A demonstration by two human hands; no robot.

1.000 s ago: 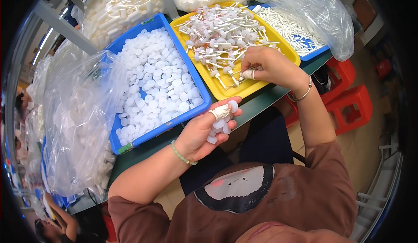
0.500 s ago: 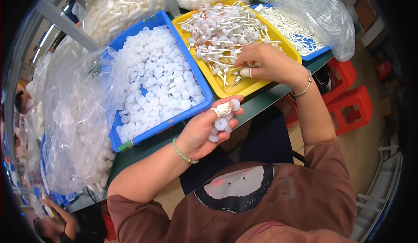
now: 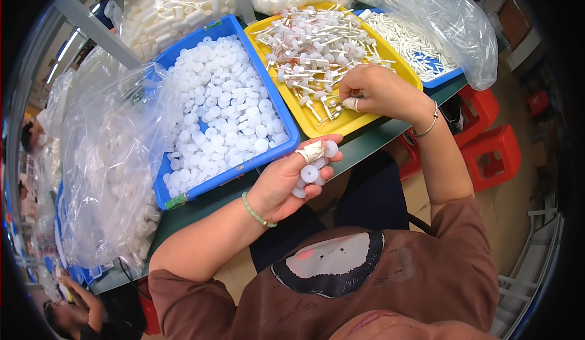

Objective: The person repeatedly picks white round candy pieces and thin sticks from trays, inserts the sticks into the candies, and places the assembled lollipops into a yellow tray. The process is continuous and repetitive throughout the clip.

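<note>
Red stools [image 3: 490, 140] stand at right, a grey beam [image 3: 100, 32] and co-worker [image 3: 92, 304] at left.

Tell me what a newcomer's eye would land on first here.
Probably the bright yellow tray at top centre, heaped with thin white sticks bearing pale discs, with the right hand at its near right part. Left of it, the blue tray full of loose white discs stands out too. Just in front of them, the left hand, its thumb wrapped in pale tape, holds several similar discs.

Red plastic stools [image 3: 489, 144] stand on a beige tiled floor [image 3: 504, 212]
</note>
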